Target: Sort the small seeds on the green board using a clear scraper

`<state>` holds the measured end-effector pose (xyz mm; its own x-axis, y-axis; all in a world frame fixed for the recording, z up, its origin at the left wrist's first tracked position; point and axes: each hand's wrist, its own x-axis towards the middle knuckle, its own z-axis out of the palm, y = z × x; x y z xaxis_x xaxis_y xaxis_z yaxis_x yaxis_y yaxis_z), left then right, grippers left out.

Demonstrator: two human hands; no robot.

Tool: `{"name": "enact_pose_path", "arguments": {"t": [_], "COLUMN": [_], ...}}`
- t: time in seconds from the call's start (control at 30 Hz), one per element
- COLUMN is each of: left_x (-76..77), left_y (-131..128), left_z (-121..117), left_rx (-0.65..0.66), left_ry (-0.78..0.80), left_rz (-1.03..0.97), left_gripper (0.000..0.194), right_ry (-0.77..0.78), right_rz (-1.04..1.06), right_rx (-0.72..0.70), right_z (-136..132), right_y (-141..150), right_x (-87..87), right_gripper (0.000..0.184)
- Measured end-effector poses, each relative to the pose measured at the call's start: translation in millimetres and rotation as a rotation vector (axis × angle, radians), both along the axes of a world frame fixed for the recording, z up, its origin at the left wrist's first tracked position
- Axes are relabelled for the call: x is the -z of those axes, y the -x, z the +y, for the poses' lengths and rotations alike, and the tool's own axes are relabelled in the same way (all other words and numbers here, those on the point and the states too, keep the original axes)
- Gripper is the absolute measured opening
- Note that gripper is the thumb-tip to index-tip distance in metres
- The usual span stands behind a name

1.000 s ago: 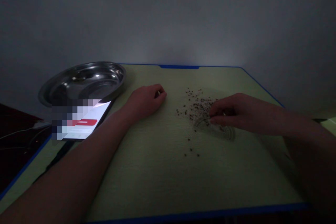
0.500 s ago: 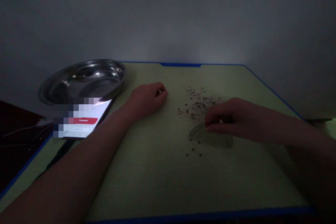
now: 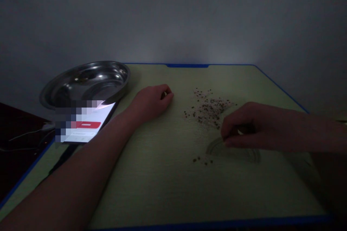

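Observation:
The scene is dim. My left hand (image 3: 151, 101) rests on the pale green table (image 3: 162, 173) as a loose fist, with something small and pale showing between its fingertips. Several small dark seeds (image 3: 208, 109) lie scattered just right of it. My right hand (image 3: 244, 126) hovers low near the seeds, fingers curled and pinched together, touching the rim of a clear round lid or dish (image 3: 233, 150) that lies flat on the table. A few stray seeds (image 3: 202, 160) sit in front of the dish.
A shiny steel bowl (image 3: 86, 83) stands at the table's back left corner. A lit phone (image 3: 86, 122) lies in front of it at the left edge. A grey wall rises behind the blue-edged table. A dark surface with cables (image 3: 18, 140) lies to the left.
My right hand and the clear dish under it have slid toward me and to the right, away from the seed pile. My left hand has stayed put.

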<state>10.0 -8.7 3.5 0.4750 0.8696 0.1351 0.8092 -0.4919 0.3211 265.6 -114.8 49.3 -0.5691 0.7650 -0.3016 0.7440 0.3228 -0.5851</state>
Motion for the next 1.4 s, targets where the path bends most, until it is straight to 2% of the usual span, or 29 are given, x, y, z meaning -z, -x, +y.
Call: {"name": "enact_pose_path", "arguments": {"t": [0.43,0.53,0.97,1.4], "left_x": [-1.2,-0.9,-1.0,-0.5], "left_y": [-2,-1,-2,-1], "left_z": [-1,0,0,0], "left_rx": [-0.008,-0.008,-0.014,-0.006], "left_ry": [-0.006,-0.005,-0.009,-0.006], "left_rz": [0.022,0.023,0.031,0.030], "left_gripper": [0.034,0.034,0.035,0.035], "right_ry": [0.016,-0.007,-0.041,0.034], "right_rz": [0.006,0.013,-0.003,0.002], "right_rx": [-0.065,-0.052,-0.032,-0.033], "right_z": [-6,-5,-6,-2], "right_y": [7,3,-2,0], "right_x": [-2.1,-3.0,-5.1,-4.2], "right_gripper": [0.016,0.020,0.016,0.018]}}
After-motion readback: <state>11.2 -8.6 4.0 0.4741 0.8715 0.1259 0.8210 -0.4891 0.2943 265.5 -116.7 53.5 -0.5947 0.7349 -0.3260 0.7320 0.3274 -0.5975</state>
